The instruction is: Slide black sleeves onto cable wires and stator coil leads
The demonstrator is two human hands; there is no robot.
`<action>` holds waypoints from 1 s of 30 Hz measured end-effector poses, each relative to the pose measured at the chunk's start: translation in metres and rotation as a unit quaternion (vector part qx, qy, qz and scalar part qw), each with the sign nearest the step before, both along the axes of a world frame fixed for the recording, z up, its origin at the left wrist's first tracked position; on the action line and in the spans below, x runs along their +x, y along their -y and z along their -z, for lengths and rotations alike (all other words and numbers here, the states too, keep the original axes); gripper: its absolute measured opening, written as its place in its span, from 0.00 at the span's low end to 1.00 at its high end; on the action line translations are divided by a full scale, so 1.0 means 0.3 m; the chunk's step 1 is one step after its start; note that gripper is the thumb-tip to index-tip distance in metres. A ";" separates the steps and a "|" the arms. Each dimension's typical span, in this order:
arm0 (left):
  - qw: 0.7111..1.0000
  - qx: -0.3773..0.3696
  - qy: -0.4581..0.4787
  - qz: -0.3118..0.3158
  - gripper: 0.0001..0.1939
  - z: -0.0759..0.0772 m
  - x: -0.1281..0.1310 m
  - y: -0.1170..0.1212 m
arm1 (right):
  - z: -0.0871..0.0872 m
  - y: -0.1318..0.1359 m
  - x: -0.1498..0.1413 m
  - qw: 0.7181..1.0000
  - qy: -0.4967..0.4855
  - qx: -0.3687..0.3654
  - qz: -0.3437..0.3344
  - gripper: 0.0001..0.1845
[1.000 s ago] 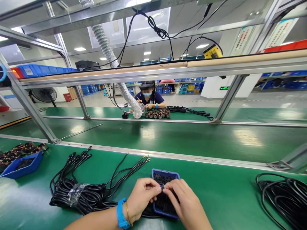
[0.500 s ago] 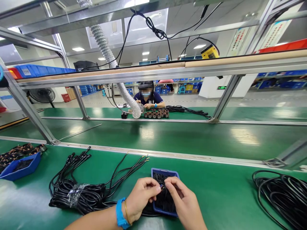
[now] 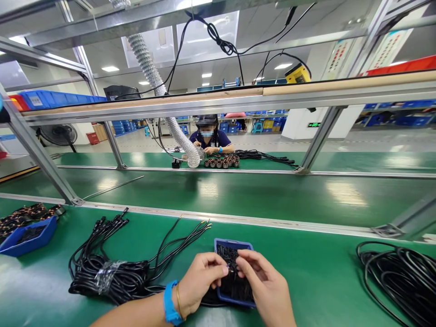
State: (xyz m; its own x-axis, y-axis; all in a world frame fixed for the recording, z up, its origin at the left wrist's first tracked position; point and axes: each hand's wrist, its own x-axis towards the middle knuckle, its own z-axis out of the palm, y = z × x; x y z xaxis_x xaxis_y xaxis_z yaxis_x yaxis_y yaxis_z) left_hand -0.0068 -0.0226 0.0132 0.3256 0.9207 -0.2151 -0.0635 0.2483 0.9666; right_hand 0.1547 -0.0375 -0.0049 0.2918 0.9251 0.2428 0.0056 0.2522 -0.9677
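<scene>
My left hand (image 3: 204,279), with a blue band and a thin bracelet at the wrist, pinches a thin wire end (image 3: 230,270) between thumb and forefinger. Close on its right, my right hand (image 3: 264,284) has thumb and fingertips pressed together; anything in them is too small to make out. Both hands are over a blue bin (image 3: 235,241) full of small black tube-like pieces (image 3: 229,253). A taped bundle of black cables (image 3: 109,277) lies left of my hands, with several stripped ends fanned toward the bin. One black cable runs beneath my left wrist.
Coiled black cable (image 3: 402,281) lies at the right. Far left is another blue bin (image 3: 30,245) beside copper-wound parts (image 3: 30,213). A metal frame (image 3: 218,105) spans above the green bench. Across it, a masked person (image 3: 213,138) works near a flexible silver duct (image 3: 177,131).
My right hand has moved slightly right, widening the gap between the fingertips of both hands. My left hand has stayed almost in place.
</scene>
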 end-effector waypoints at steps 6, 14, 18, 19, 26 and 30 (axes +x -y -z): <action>1.000 -0.005 -0.011 0.011 0.12 -0.007 0.002 0.005 | -0.010 0.008 -0.021 0.998 0.013 0.065 -0.010 0.10; 1.000 -0.002 -0.009 0.013 0.12 -0.008 0.001 0.006 | 0.018 0.011 -0.019 0.991 0.079 0.110 0.005 0.04; 1.000 0.000 -0.004 0.013 0.12 -0.003 0.001 0.006 | 0.021 0.004 -0.016 0.977 0.160 0.144 -0.006 0.04; 1.000 -0.001 -0.004 0.011 0.12 -0.001 0.001 0.006 | 0.016 0.003 -0.015 0.972 0.175 0.154 -0.012 0.04; 0.996 0.018 0.077 -0.042 0.15 0.011 -0.005 0.011 | 0.040 -0.003 -0.006 0.983 0.130 0.076 -0.101 0.10; 0.994 0.035 0.084 -0.055 0.16 0.022 0.002 0.028 | 0.101 -0.015 -0.018 0.987 0.033 -0.022 -0.154 0.16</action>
State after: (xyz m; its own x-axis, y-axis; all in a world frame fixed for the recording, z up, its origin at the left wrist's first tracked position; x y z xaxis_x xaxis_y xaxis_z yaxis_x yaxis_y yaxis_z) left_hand -0.0061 -0.0310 0.0065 0.2474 0.9637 -0.1003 -0.2487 0.1632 0.9547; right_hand 0.1491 -0.0330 -0.0352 -0.0193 0.9778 0.2087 -0.0016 0.2087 -0.9780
